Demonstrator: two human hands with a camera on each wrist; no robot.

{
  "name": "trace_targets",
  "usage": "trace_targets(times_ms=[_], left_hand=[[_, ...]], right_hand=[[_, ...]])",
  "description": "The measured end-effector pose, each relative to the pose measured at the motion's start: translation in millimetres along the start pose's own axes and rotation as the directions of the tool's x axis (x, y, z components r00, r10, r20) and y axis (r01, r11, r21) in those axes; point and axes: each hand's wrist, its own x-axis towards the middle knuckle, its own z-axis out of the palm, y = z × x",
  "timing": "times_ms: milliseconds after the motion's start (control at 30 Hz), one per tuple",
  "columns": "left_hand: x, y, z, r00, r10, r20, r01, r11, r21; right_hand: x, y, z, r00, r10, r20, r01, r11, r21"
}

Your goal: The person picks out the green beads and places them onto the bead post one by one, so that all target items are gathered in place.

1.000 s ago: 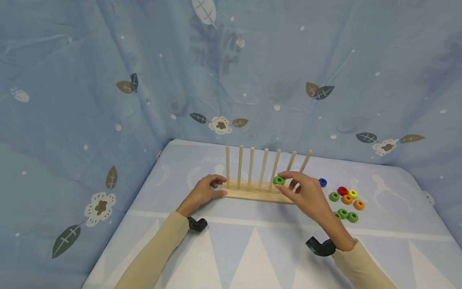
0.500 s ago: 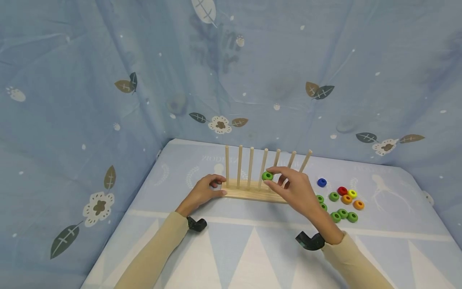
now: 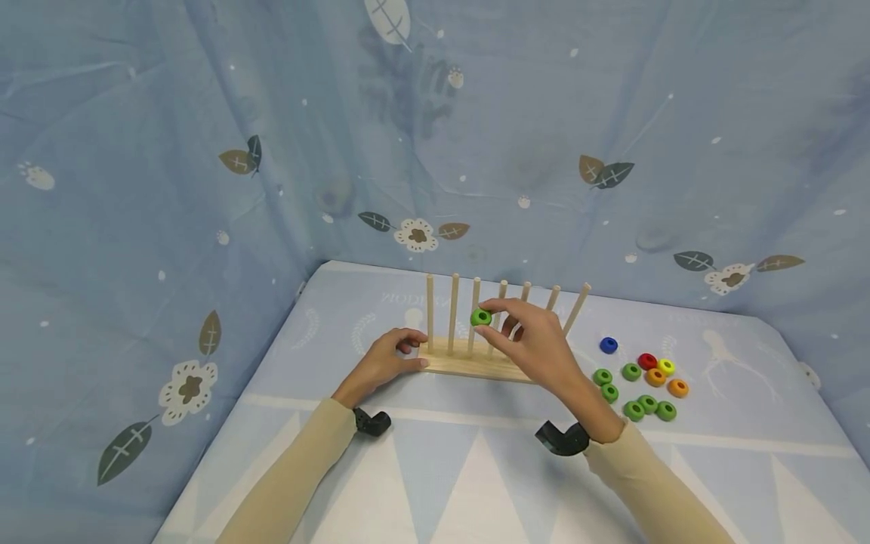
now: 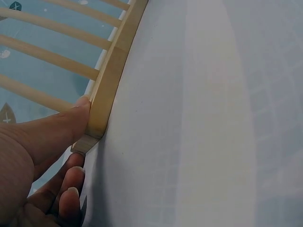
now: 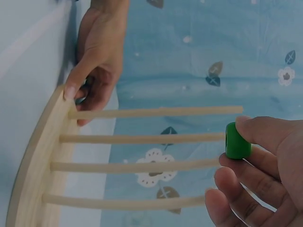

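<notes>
In the head view, my right hand (image 3: 537, 346) pinches a green bead (image 3: 480, 317) between thumb and fingertips. The bead is raised in front of the pegs of a wooden peg stand (image 3: 469, 368). In the right wrist view the green bead (image 5: 238, 141) is apart from the base, close to the peg ends; whether it touches a peg I cannot tell. My left hand (image 3: 386, 364) holds the stand's left end. In the left wrist view its thumb lies on the base (image 4: 110, 90), with curled fingers by the end. Part of the stand's right side is hidden behind my right hand.
On the table to the right lie several loose green beads (image 3: 648, 404), two orange beads (image 3: 677, 387), a red bead (image 3: 647, 361), a yellow bead (image 3: 666, 367) and a blue bead (image 3: 608, 345). A patterned blue curtain (image 3: 516, 151) hangs behind the table.
My right hand has carried the green bead leftward and upward along the row of pegs, uncovering more loose beads. The left hand has stayed at the stand's end.
</notes>
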Motion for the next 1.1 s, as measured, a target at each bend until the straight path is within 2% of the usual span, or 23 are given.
trace_targets(times_ms=[333, 533, 933, 1100], left_hand=[[-1.6, 3.1, 1.1, 1.000, 0.003, 0.010, -0.003, 1.000, -0.009], [-2.5, 3.2, 1.2, 1.000, -0.008, 0.015, 0.008, 1.000, -0.010], [-2.1, 2.5, 0.1, 1.000, 0.001, 0.013, 0.000, 1.000, -0.007], [-1.9, 2.5, -0.9, 1.000, -0.003, 0.010, 0.003, 1.000, -0.007]], right_hand=[[18.0, -22.1, 5.3, 0.998, -0.056, -0.010, 0.056, 0.998, 0.037], [32.1, -27.4, 9.5, 0.995, -0.092, -0.031, 0.093, 0.995, 0.044], [53.6, -36.6, 19.9, 0.997, -0.037, -0.062, 0.042, 0.994, 0.097], [59.7, -42.9, 23.9, 0.999, 0.007, -0.046, -0.001, 0.991, 0.133]])
